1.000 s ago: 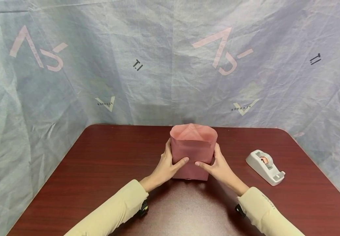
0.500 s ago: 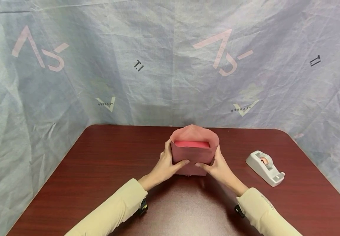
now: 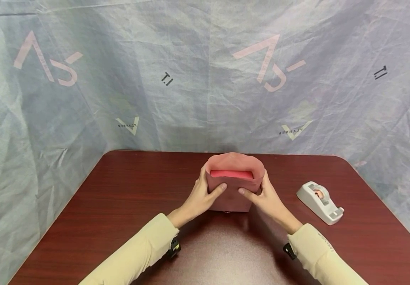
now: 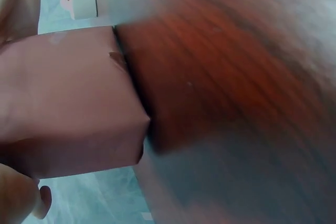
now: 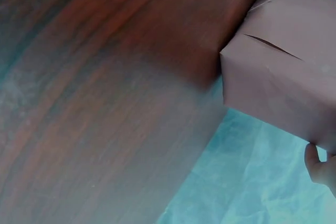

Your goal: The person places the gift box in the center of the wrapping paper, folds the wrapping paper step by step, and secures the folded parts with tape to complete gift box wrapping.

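Pink wrapping paper (image 3: 230,200) stands upright on the table as a tube with an open top. Inside it shows the top of a bright red box (image 3: 231,174), lower than the paper's rim. My left hand (image 3: 200,196) grips the paper's left side, thumb on the near face. On the right side my right hand (image 3: 270,200) grips it the same way, and the two thumbs are apart. The far fingers of both hands are mostly hidden behind it. A short slit crosses the wrapped paper (image 5: 289,82) near its lower end in the right wrist view.
A white tape dispenser (image 3: 320,202) stands to the right on the dark red wooden table (image 3: 137,190). Grey printed cloth (image 3: 190,99) hangs behind the table and along both sides.
The paper's open top has tipped toward me, so the red box inside now shows. Both thumbs have slid a little higher on the near face. The tape dispenser stays put.
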### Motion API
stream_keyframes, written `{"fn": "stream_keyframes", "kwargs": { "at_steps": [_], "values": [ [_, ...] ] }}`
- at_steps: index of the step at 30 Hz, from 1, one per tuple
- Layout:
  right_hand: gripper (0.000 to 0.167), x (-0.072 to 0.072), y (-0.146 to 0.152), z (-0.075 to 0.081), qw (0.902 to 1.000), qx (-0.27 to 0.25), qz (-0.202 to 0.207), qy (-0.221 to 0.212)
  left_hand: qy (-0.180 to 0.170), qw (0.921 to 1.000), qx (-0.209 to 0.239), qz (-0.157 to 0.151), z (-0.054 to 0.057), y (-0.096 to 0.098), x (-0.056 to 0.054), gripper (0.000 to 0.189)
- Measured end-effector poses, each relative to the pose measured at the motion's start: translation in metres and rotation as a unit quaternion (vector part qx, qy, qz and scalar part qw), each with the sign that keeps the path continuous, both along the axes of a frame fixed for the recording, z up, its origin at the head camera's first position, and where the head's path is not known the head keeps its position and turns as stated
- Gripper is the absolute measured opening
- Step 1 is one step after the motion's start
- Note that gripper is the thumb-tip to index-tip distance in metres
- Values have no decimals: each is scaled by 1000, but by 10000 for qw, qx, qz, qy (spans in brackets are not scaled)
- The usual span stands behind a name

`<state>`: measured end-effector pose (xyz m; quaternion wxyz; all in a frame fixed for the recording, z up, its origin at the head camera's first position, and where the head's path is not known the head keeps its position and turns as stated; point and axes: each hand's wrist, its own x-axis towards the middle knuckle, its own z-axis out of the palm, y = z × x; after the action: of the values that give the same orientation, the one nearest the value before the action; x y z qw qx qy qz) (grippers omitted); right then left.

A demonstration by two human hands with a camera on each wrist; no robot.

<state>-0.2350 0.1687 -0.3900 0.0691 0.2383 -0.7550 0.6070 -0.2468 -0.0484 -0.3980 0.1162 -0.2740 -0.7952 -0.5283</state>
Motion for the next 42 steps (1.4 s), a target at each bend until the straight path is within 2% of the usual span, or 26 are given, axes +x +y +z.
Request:
{"fn": "stream_keyframes", "kwargs": {
  "at_steps": [4, 8, 11, 14, 15, 18, 21, 25, 28, 31, 37, 38, 42],
  "values": [
    [68, 0, -3, 1, 9999, -70, -13, -80, 31, 9998, 179, 104, 2, 4, 0, 74],
    [63, 4, -9, 4, 9993, 57, -356, 74, 107, 9989, 310, 327, 0, 7, -1, 70],
    [62, 7, -16, 14, 9986, -334, 71, 404, 33, 9979, 437, 472, -1, 10, -1, 66],
    [63, 14, -22, 24, 9973, -528, 35, 508, -151, 9963, 520, 673, -1, 13, -1, 63],
    [64, 14, -24, 26, 9963, -646, 171, 537, -235, 9953, 564, 750, -1, 14, -1, 61],
    [63, 15, -25, 26, 9960, -752, 90, 476, -515, 9913, 729, 967, 1, 18, 0, 55],
    [64, 8, -26, 21, 9919, -1100, 504, 380, -790, 9854, 915, 1196, 3, 22, 0, 47],
    [56, 1, -23, 6, 9957, -610, -691, 22, -1007, 9786, 1097, 1419, 5, 26, -1, 38],
    [51, -2, -23, 0, 9876, -196, -1526, -301, -1086, 9751, 1200, 1513, 7, 28, -2, 33],
    [46, -3, -26, 2, 9836, -315, -1701, -515, -1222, 9701, 1353, 1603, 9, 31, -2, 29],
    [32, -4, -31, 7, 9743, -521, -2050, -779, -1729, 9509, 1892, 1734, 16, 37, -4, 14],
    [28, -5, -32, 8, 9725, -549, -2118, -805, -1800, 9479, 1950, 1760, 21, 38, -2, 13],
    [16, -8, -35, 8, 9672, -729, -2256, -908, -1902, 9417, 2082, 1835, 22, 39, -3, 11]
  ]
}}
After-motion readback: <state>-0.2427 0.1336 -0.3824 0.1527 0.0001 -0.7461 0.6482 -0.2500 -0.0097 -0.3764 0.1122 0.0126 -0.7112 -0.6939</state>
